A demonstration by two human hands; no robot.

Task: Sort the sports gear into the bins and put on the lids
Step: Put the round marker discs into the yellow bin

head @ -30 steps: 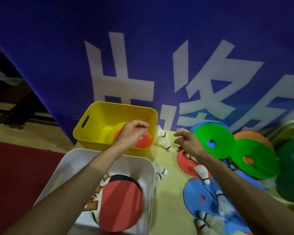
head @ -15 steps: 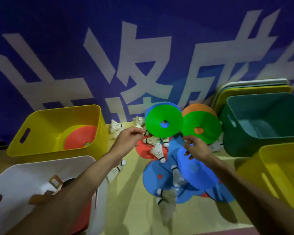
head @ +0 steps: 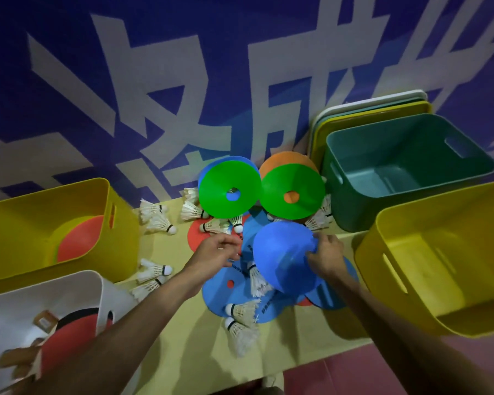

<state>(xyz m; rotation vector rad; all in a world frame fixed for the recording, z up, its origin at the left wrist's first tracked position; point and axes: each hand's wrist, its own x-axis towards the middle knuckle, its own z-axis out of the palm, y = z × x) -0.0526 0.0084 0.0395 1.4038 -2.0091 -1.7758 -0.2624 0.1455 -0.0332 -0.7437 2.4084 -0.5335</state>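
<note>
The right hand point(head: 324, 256) pinched a blue disc point(head: 283, 260) by its rim (tilted above the pile point(head: 218, 297)) while the left hand point(head: 214, 253) hovered alongside, loosely curled, empty.

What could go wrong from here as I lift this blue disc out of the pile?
Shuttlecocks lie on the flat blue discs; pulling discs out may roll them off, and the front shuttlecock sits near the table edge.
The green discs stand propped against the banner behind the pile; disturbing the pile might tip them over.
The right hand grips the raised blue disc by its edge only, so it might slip.
</note>
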